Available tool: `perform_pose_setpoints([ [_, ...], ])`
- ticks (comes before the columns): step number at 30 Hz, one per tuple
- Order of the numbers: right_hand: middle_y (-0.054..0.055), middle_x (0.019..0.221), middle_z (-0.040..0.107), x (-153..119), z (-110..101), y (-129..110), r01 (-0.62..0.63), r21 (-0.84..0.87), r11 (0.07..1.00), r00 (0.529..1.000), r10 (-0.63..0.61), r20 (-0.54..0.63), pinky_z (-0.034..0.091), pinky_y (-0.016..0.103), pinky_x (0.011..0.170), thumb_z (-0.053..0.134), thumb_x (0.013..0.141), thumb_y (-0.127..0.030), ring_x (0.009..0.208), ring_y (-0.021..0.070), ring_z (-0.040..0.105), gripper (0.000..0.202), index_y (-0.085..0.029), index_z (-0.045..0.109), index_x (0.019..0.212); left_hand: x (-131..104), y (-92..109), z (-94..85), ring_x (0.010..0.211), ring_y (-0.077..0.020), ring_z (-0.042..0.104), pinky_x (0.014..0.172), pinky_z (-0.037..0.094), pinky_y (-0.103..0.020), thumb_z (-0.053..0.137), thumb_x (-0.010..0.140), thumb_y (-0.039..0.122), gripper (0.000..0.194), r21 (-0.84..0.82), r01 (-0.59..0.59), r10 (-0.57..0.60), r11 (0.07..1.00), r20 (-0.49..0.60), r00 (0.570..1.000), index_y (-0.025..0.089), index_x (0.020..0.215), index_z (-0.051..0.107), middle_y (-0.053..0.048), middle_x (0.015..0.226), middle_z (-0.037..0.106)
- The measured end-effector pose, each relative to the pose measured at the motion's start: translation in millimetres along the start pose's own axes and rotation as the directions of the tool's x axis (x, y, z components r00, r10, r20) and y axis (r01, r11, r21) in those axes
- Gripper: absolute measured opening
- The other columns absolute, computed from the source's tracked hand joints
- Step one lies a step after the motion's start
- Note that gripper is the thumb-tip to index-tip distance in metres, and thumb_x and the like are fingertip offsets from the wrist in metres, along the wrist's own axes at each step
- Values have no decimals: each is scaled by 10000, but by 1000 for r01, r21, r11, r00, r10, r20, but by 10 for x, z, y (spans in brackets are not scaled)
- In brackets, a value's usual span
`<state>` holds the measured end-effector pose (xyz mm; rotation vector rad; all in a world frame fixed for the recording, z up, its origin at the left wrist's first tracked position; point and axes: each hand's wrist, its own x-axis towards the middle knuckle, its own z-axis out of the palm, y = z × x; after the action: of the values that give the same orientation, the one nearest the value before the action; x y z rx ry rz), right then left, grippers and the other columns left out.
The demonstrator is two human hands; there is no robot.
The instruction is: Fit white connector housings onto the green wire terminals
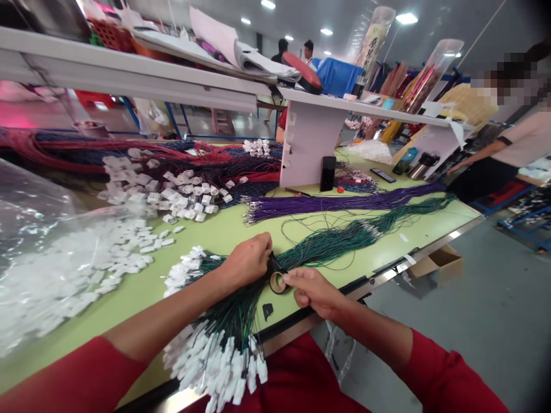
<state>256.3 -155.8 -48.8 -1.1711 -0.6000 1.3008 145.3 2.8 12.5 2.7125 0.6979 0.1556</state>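
Head cam view, so: the small roll of black tape (278, 281) sits right at the near edge of the pale green worktable (224, 229), pinched in my right hand (313, 291), fingers closed around it. My left hand (246, 261) is clamped shut on the long bundle of dark green wires (327, 244), right beside the roll. Those wires end in white plastic connectors (224, 358) that hang off the table edge towards my red shirt. Further back lies a bundle of purple wires (344, 202), loose white connectors (181, 195) and a black phone (328, 172) leaning on a white stand. A person in a light top (516, 143) stands off right.
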Motion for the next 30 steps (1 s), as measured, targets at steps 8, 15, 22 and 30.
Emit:
perform_pose_setpoints([
  [8, -40, 706, 655, 0, 173, 111, -92, 285, 954, 970, 150, -189, 219, 164, 431, 980, 396, -416, 435, 9, 428, 666, -171, 541, 833, 204, -257, 225, 724, -169, 622, 673, 446, -259, 512, 807, 77, 126, -82, 7, 1, 997, 103, 995, 199, 802, 546, -18, 770, 658],
  [15, -53, 637, 639, -76, 188, 146, -79, 355, 931, 963, 164, -215, 291, 182, 461, 985, 384, -352, 466, 43, 481, 697, -165, 570, 911, 112, -288, 196, 1011, -269, 629, 934, 478, -405, 551, 846, 240, 273, -55, -39, 42, 998, 62, 997, 164, 1098, 623, -126, 1081, 667],
  [22, -102, 468, 433, 147, 101, 95, -53, 335, 941, 998, 44, 34, 148, 224, 436, 903, 609, -333, 400, 12, 264, 429, -170, 506, 612, 79, -230, 75, 1025, -269, 643, 996, 458, -393, 373, 865, 213, 312, -77, -95, 109, 993, 214, 971, 167, 957, 668, -122, 1036, 688],
  [30, -25, 704, 662, 191, 7, 21, 56, 454, 889, 979, -139, 150, 138, 193, 412, 826, 682, -224, 379, -26, 200, 338, -153, 499, 632, -83, 25, -181, 837, -277, 662, 669, 477, -322, 768, 618, 505, 707, -57, 67, -38, 996, 408, 912, 177, 1165, 464, -76, 937, 699],
])
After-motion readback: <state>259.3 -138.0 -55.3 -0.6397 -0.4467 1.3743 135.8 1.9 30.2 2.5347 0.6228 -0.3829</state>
